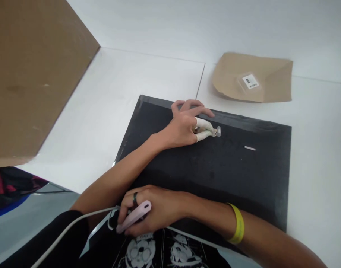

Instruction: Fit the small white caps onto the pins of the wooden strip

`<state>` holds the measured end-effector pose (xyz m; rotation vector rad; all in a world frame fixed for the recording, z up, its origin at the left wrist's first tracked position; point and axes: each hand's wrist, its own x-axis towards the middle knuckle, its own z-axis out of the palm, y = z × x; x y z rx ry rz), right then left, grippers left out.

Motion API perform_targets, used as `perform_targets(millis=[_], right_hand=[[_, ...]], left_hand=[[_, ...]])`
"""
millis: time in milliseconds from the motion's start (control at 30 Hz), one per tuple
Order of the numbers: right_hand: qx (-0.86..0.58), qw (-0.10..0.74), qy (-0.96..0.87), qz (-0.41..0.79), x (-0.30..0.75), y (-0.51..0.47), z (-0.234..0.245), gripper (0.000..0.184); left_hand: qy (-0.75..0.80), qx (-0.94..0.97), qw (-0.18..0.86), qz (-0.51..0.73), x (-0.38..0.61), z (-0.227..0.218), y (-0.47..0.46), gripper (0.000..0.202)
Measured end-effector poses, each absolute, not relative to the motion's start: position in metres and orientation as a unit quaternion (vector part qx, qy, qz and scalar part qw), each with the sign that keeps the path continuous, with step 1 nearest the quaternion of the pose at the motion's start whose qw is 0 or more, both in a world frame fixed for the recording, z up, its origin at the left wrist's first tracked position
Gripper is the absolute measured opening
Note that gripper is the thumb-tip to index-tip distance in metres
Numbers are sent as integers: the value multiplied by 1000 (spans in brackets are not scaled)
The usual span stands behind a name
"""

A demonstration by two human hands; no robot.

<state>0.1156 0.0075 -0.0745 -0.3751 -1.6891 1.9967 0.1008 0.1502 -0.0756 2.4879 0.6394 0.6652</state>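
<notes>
My left hand (184,128) rests over the upper part of a black mat (181,169). White covers wrap its thumb and index finger, which pinch a small metallic piece with a clear, pale end (218,131); its kind is mostly hidden by the fingers. Low in the view, near my body, my right hand (156,210) is closed around a slim pale pink device (135,216) with a dark slot at one end. A white cable (75,225) runs up to that hand; where it joins is hidden. Right of my left hand lies a small pale pink strip (250,148).
Beyond the mat, a brown paper piece (276,82) lies on the white table (318,156) with a small clear case (250,82) bearing a white label. At left stands a large brown cardboard panel (38,74). Dark and red fabric (13,186) shows below it.
</notes>
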Motion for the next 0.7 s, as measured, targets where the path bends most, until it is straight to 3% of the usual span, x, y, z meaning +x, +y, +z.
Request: perform_targets(millis=[700], right_hand=[[-140,260,-587,753,117,11,-80,17]], left_hand=[[249,918,212,226,102,-68,154,11]])
